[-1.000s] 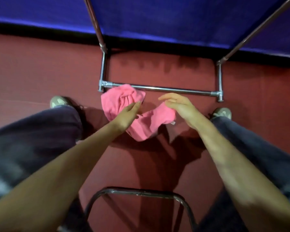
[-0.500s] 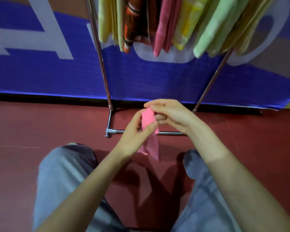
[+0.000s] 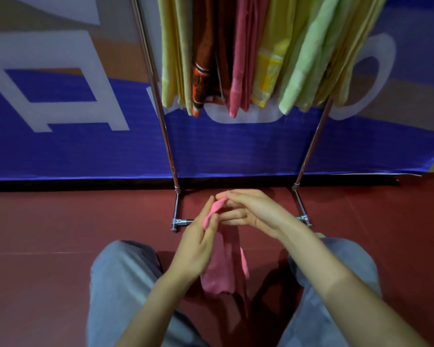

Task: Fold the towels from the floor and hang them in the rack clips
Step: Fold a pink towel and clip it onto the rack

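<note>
Two hands meet low in front of the rack [image 3: 161,113], and between them is one pink towel [image 3: 218,274]. The left hand [image 3: 196,249] grips it near the top, thumb and fingers closed on a bunched edge. The rest hangs straight down between the knees, in the air over the floor [image 3: 48,234]. The right hand [image 3: 251,214] comes in from the other side, fingers almost straight, the index tip resting on the towel's upper corner. Its thumb is hidden, so I cannot tell whether it pinches or only touches.

Up top, a row of hung cloths [image 3: 238,71] fills the rack: pale yellow, orange with a dark pattern, pink, bright yellow, light green, side by side and touching. Their upper ends run out of the picture.

Behind the rack stands a blue banner [image 3: 85,151] with big white lettering. The shape on the left looks like a capital A, cut by the picture's edge, and a rounded white outline curves out on the right, partly behind the cloths. No whole word can be read. Grey trouser legs [image 3: 120,284] frame the bottom of the view.
</note>
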The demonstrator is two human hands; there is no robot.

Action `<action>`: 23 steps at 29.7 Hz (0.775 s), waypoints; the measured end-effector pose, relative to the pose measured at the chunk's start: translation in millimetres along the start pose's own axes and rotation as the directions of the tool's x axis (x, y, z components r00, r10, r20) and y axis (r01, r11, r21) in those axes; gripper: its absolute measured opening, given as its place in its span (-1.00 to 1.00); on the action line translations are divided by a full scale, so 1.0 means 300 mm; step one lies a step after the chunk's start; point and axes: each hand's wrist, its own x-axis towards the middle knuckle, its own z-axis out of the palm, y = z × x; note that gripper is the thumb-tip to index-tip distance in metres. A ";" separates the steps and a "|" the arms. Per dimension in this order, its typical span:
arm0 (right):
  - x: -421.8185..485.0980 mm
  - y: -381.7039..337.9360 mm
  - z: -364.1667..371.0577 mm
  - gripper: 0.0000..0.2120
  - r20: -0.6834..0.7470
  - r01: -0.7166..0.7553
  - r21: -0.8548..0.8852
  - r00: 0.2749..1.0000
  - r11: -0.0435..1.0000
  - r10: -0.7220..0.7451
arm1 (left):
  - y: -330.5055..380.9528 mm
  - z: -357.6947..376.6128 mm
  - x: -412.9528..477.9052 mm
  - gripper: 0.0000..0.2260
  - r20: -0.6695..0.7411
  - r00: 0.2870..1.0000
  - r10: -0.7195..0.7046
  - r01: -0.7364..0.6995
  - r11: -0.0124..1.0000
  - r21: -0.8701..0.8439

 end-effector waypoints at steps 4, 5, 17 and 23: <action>-0.025 0.040 -0.008 -0.85 0.007 0.029 -0.048 1.000 0.998 -0.029 | 0.007 -0.039 -0.014 -0.78 -0.036 0.999 0.037 -0.036 0.999 0.025; -0.027 0.058 -0.012 -0.86 0.004 0.035 -0.083 0.999 0.996 -0.035 | 0.003 -0.048 -0.015 -0.78 -0.063 0.997 0.055 -0.052 0.997 0.056; -0.025 0.114 -0.019 -0.77 0.033 0.233 -0.563 0.965 0.793 -0.259 | 0.081 -0.116 0.020 -0.67 -0.115 0.987 0.110 -0.100 0.991 0.087; -0.011 0.174 -0.041 -0.56 -0.019 0.281 -0.700 0.911 0.656 -0.411 | 0.132 -0.138 0.047 -0.62 -0.085 0.987 0.139 -0.132 0.988 0.083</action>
